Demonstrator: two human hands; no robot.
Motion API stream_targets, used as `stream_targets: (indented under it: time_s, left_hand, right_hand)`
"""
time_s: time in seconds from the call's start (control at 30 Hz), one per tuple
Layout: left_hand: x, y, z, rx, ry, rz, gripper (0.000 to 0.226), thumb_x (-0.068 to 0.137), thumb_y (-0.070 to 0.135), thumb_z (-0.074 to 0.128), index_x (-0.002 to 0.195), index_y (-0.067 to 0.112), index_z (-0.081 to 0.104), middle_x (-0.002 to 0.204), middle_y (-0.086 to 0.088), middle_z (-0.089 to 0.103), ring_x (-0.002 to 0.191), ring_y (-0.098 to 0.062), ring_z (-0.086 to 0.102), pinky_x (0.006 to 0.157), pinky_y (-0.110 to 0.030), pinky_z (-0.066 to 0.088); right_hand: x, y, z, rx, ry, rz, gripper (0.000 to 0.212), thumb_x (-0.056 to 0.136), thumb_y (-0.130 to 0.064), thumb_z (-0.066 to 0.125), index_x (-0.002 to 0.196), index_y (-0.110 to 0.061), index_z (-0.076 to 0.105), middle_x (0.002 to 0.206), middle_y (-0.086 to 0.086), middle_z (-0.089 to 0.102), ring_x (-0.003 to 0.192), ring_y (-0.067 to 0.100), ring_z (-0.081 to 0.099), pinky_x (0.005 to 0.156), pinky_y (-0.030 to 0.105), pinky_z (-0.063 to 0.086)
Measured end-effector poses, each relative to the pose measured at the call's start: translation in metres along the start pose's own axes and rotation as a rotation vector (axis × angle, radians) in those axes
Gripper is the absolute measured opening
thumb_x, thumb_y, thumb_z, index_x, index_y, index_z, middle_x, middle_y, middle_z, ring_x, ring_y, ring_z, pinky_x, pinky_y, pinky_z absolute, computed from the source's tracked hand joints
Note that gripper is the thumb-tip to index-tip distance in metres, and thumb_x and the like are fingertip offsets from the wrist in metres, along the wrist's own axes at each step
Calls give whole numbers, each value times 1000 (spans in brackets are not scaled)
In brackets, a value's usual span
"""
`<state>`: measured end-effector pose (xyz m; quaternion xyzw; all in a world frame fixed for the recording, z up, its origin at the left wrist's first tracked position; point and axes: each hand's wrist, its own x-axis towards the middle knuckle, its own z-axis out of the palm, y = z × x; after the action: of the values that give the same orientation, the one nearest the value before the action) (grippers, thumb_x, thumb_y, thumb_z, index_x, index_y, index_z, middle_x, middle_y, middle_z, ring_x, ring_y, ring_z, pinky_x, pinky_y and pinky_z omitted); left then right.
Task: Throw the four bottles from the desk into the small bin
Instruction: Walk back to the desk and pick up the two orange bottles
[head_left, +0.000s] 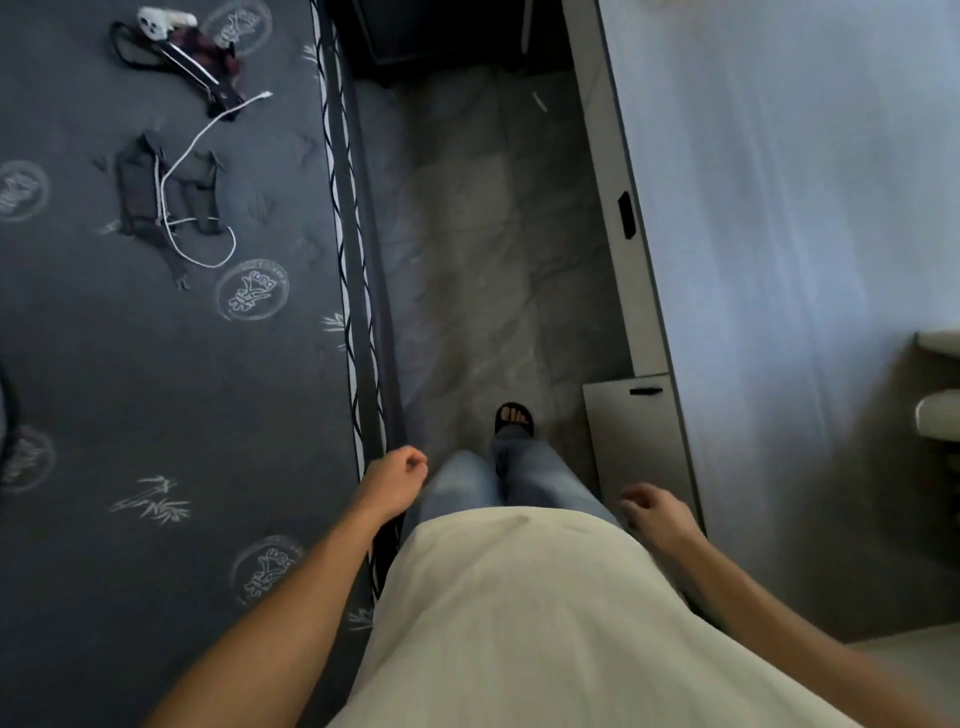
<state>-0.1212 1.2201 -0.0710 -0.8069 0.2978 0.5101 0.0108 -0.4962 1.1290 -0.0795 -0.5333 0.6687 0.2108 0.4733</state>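
Note:
No bottle and no small bin show in the head view. My left hand (397, 480) hangs at my side by the edge of the dark mattress, its fingers curled shut with nothing in them. My right hand (657, 512) hangs low beside a white cabinet, fingers loosely bent and apart, holding nothing. I look straight down at my light shirt, blue jeans and one foot in a black sandal (514, 420) on the grey tiled floor.
A dark patterned mattress (156, 364) fills the left side, with a white cable (195, 171), black straps and a small white device on it. A white cabinet (631, 291) and pale wall line the right. The tiled aisle (467, 234) between them is narrow.

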Motion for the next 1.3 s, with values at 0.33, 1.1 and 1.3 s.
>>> stream_targets:
  time_s: [0.33,1.1,1.3]
  left_hand:
    - [21,-31,-49,-65,-50,-233,23,99,18,56,111,8,74,116,-15,73,103,-27,68,83,-32,49]
    - [285,274,-349,22,-19,71,21,93,26,57,109,23,71,110,-5,75,101,-30,71,97,-42,54]
    - [325,325,-378,86,-20,69,20,95,23,58,109,20,72,110,-8,75,101,-30,72,96,-42,54]
  right_hand:
    - [90,-190,-104,26,42,-269,28,98,-30,55,124,-22,64,118,2,68,98,17,63,86,29,52]
    - [172,-306,-198,134,-40,133,32,96,-33,59,125,-20,66,127,5,67,116,26,61,94,31,44]
    - [226,-350,-261,157,-20,113,29,95,-28,60,121,-18,68,128,8,66,118,29,59,96,34,44]
